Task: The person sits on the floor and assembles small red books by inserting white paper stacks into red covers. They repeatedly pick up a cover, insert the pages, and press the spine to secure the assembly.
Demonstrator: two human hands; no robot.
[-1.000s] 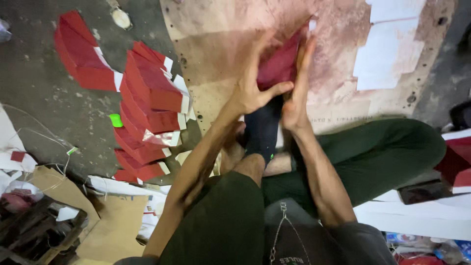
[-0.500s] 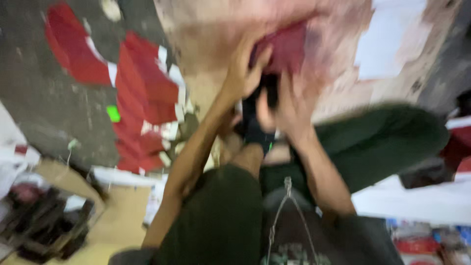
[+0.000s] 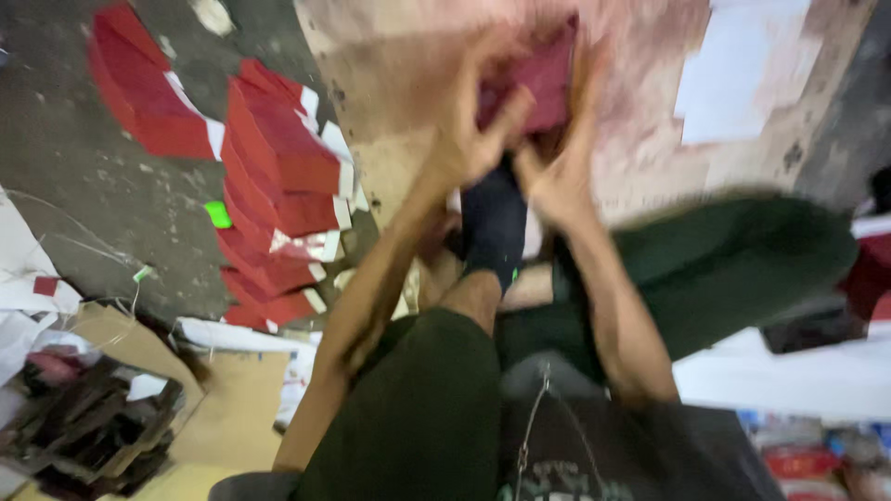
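Flat red card (image 3: 529, 79) between hands (image 3: 520, 139)

A grey concrete floor (image 3: 111, 204) carries everything. On it lies a stained board (image 3: 408, 83). Left of the board sits a row of red folded cartons (image 3: 278, 186), with a small green scrap (image 3: 218, 214) beside them. Below the cartons lies brown cardboard (image 3: 232, 408), and, blurred, what may be white paper sheets (image 3: 733, 74) rest on the board.
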